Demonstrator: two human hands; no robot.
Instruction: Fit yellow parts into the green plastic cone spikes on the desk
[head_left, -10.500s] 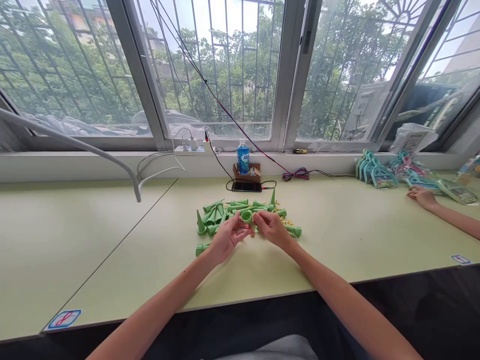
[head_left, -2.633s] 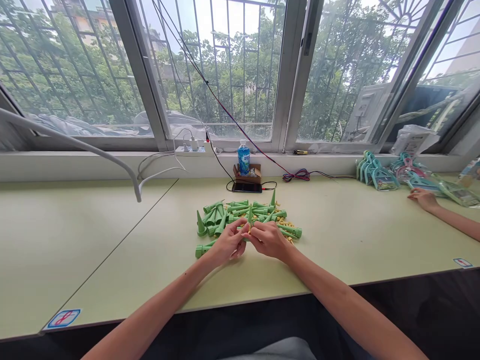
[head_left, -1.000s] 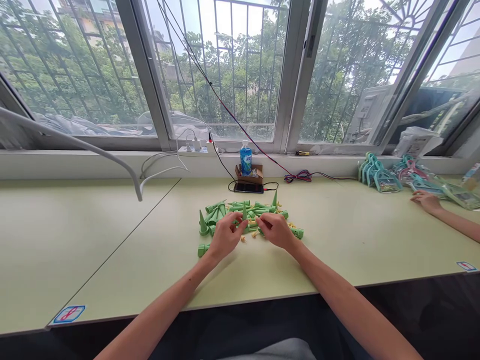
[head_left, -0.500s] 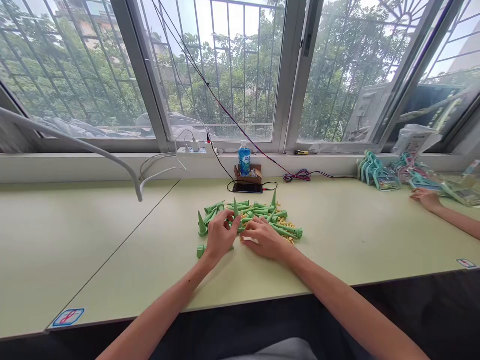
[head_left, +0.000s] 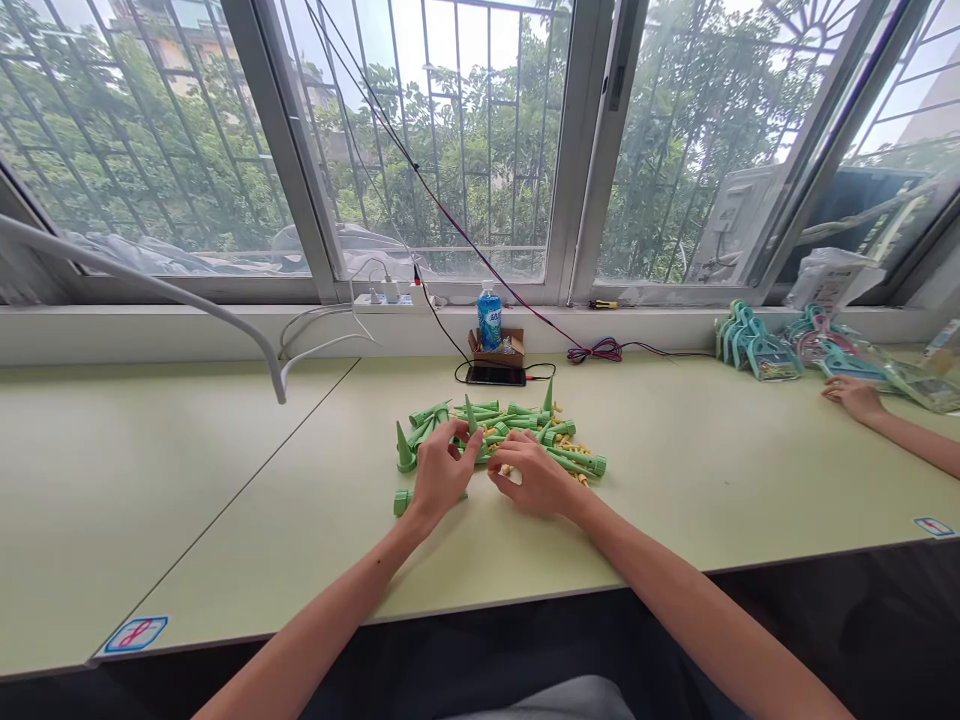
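The green cone (head_left: 470, 413) is between your two hands, tip up and leaning slightly toward 11 o'clock. Your left hand (head_left: 442, 468) pinches it between thumb and fingers. Your right hand (head_left: 529, 473) is at its 4 o'clock with curled fingers, close to small yellow pieces; you cannot tell whether it grips one.

Around your hands lies a pile of green cones (head_left: 517, 410), with more yellow pegs (head_left: 571, 449) toward 4 o'clock. One upright cone (head_left: 405, 450) stands at 8 o'clock.

Near 12 o'clock you have a blue bottle (head_left: 490, 318), its white lettering too small to read surely. It stands at an open cardboard box (head_left: 514, 346) with crumpled clear plastic inside; whether it is in the box is unclear. A dark phone (head_left: 496, 376) lies just before the box.

Far out at 8 o'clock, a blue-bordered label (head_left: 136, 634) bears what looks like a red 8. Another label (head_left: 934, 526), toward 4 o'clock, is too small to read. At 3 o'clock a co-worker's hand (head_left: 855, 398) rests near teal hangers (head_left: 750, 345).
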